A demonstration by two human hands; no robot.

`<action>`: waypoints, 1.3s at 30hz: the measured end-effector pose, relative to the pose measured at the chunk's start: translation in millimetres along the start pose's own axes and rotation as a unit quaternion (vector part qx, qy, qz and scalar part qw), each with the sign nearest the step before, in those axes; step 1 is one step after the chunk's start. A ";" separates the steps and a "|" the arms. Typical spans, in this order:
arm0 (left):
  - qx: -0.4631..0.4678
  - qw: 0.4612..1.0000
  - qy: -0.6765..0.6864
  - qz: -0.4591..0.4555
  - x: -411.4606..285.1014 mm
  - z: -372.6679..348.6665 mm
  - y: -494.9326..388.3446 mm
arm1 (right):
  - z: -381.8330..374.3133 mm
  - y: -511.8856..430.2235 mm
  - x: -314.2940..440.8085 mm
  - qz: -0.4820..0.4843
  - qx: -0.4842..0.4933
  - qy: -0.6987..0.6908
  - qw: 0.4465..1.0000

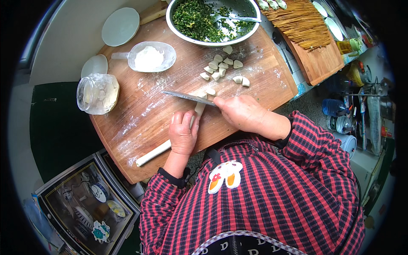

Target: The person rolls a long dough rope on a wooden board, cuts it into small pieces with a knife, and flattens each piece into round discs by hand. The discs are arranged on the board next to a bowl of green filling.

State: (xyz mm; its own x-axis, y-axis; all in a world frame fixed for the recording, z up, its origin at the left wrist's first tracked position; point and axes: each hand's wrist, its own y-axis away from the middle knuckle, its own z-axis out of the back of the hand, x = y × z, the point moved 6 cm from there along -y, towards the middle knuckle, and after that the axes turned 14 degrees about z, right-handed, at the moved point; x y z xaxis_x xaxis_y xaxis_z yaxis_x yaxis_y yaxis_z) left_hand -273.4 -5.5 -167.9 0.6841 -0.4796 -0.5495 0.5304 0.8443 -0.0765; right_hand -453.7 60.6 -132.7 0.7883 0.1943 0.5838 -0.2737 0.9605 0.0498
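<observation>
A long white dough roll (pixel 154 153) lies slantwise near the front edge of the wooden board (pixel 127 127). My left hand (pixel 184 132) is closed around its middle part. With my right hand (pixel 244 114) I grip the handle end of a kitchen knife (pixel 188 96), whose blade lies across the roll's upper end; the handle is hidden in the fist. Two cut dough pieces (pixel 210 91) sit just beyond the blade. Farther back, several more small dough pieces (pixel 222 65) are scattered on the floured wood.
A metal bowl (pixel 213 42) of chopped green filling with a spoon (pixel 239 19) stands at the back. A flour scoop (pixel 170 55), a clear jar (pixel 98 94) and a white lid or plate (pixel 121 27) are at left. A stalk mat (pixel 302 24) rests on another board (pixel 322 63) at right.
</observation>
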 end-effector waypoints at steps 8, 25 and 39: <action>0.014 0.998 0.034 -0.049 -12.9 0.4 11.4 | 2.1 29.1 25.4 0.021 -0.048 -0.027 0.998; 0.012 0.999 0.021 0.036 16.6 5.1 10.1 | -4.9 24.6 30.0 -0.004 -0.033 -0.050 0.998; 0.020 0.998 0.028 0.059 25.3 0.1 11.6 | -6.0 28.5 46.2 0.021 -0.030 -0.018 0.999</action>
State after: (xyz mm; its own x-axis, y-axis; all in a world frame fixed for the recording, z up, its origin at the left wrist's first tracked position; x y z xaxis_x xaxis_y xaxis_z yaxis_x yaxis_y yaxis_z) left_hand -249.9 -7.8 -182.6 0.7145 -0.3615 -0.5990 0.4672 0.8839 0.0238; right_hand -421.8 98.2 -109.2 0.7561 0.2293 0.6130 -0.2719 0.9620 -0.0244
